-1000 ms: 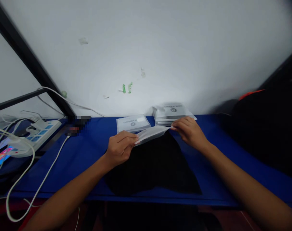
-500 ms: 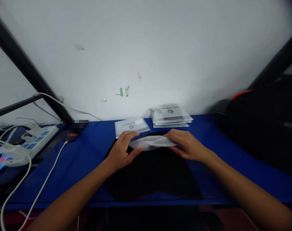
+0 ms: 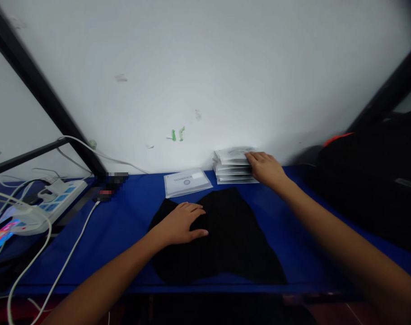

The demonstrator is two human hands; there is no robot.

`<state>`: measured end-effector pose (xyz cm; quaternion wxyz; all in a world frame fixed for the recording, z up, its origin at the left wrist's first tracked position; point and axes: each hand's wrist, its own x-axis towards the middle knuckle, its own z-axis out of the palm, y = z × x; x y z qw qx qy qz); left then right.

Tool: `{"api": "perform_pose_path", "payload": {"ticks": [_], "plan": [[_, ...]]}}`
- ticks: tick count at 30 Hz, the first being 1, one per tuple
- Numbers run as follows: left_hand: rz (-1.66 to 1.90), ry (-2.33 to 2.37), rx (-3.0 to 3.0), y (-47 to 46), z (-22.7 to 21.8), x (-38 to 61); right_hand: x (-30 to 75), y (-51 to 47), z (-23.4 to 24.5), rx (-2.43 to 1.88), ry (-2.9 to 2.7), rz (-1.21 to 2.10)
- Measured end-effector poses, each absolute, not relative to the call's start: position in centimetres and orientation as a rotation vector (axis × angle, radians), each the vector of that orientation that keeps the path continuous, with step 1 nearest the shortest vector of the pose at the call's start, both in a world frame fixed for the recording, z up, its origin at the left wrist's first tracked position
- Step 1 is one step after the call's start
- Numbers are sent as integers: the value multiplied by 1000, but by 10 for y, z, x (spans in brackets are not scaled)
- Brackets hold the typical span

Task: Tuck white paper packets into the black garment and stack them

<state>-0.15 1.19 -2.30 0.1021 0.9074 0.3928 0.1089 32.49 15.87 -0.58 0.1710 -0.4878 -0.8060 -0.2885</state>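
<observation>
My left hand (image 3: 182, 222) lies flat with fingers stretched out on a black cloth (image 3: 222, 239) spread on the blue table (image 3: 124, 212). Far across the table, my right hand (image 3: 264, 167) rests on top of a stack of white packets (image 3: 231, 167) by the wall, fingers laid over the top packet. A single white packet (image 3: 187, 182) lies flat to the left of the stack, apart from both hands.
A white power strip (image 3: 53, 196) with white cables (image 3: 66, 253) sits at the left, with a phone (image 3: 0, 230) showing a lit screen. A large black bag (image 3: 375, 180) fills the right side. A black metal frame (image 3: 39, 95) crosses the white wall.
Both hands held a white packet above the cloth. Now my right hand has gone to the stack with it, and my left hand has dropped flat onto the cloth.
</observation>
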Motion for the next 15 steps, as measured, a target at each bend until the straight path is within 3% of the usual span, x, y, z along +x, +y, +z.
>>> {"api": "perform_pose_path", "payload": {"ticks": [10, 15], "plan": [[352, 1151, 2698, 28, -39, -9, 324, 139, -7, -1308, -2246, -664], [478, 1181, 2664, 33, -37, -9, 303, 83, -14, -1022, -2385, -332]]}}
